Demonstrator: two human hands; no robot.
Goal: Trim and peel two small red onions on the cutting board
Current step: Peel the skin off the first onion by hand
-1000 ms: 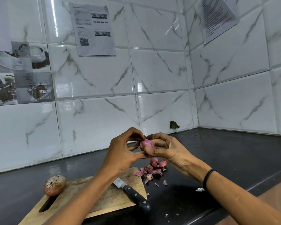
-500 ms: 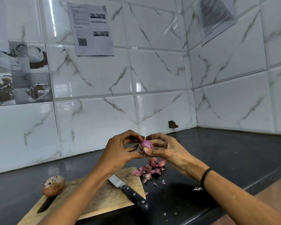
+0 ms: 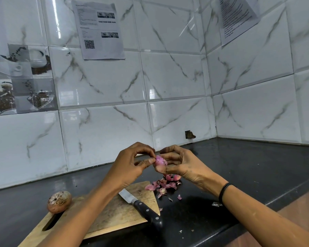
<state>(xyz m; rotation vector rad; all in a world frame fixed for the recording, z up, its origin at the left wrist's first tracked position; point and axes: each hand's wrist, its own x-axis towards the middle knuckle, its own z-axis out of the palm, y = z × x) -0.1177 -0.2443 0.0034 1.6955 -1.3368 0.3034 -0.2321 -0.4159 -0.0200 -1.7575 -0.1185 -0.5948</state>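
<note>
Black stone counter ran under a white marbled tile wall, and a wooden cutting board lay on it at the left, one corner jutting toward the middle. Above that corner both hands met in the air. The right hand cradled a small red onion, thumb below and curled fingers behind it. The left hand pinched at the onion's left end with thumb and forefinger, seemingly on a shred of skin, though the shred was too small to make out. A black-handled knife rested across the board's right corner, blade on the wood and handle overhanging the counter, touched by neither hand. A second onion, brown and papery, sat unpeeled at the board's left end beside the handle slot. A loose heap of pink skins lay on the counter just off the board, beneath the hands. The onion in the hands showed glossy pale purple, so most of its dry skin looked gone.

The step in hand was judged to be stripping the last layer. It would go best with the right hand turning the bulb slowly while the left pulled each strip from one end to the other in one long peel, low over the heap so scraps fell there. Squeezing too hard could make the slick bulb pop free.
</note>
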